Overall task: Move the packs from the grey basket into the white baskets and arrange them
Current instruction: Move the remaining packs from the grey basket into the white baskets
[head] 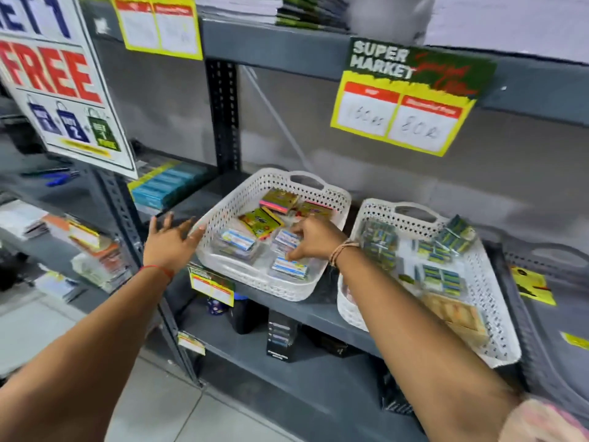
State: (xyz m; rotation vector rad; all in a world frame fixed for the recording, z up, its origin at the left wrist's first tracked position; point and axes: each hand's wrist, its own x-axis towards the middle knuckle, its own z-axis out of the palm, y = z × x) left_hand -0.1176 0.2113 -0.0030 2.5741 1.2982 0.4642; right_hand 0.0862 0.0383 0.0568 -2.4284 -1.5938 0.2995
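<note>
Two white perforated baskets stand side by side on a grey shelf. The left white basket (pixel 255 283) holds blue-and-white packs (pixel 239 240) in front and yellow packs (pixel 260 220) behind. My right hand (pixel 315 239) reaches into it, its fingertips pinched on a blue-and-white pack (pixel 288 239) near the front right. My left hand (pixel 170 240) hovers open with fingers spread, just outside the basket's left rim. The right white basket (pixel 494 301) contains green-and-blue packs (pixel 441 277) and a brown box (pixel 455 315). The grey basket (pixel 548 355) sits at the far right with yellow packs (pixel 532 285) inside.
A yellow price sign (pixel 403 119) hangs from the shelf above the baskets. A large "FREE" poster (pixel 60 87) hangs at the left. Teal boxes (pixel 169 183) lie on the shelf left of the upright post (pixel 223 116). Dark boxes (pixel 282 334) stand on the lower shelf.
</note>
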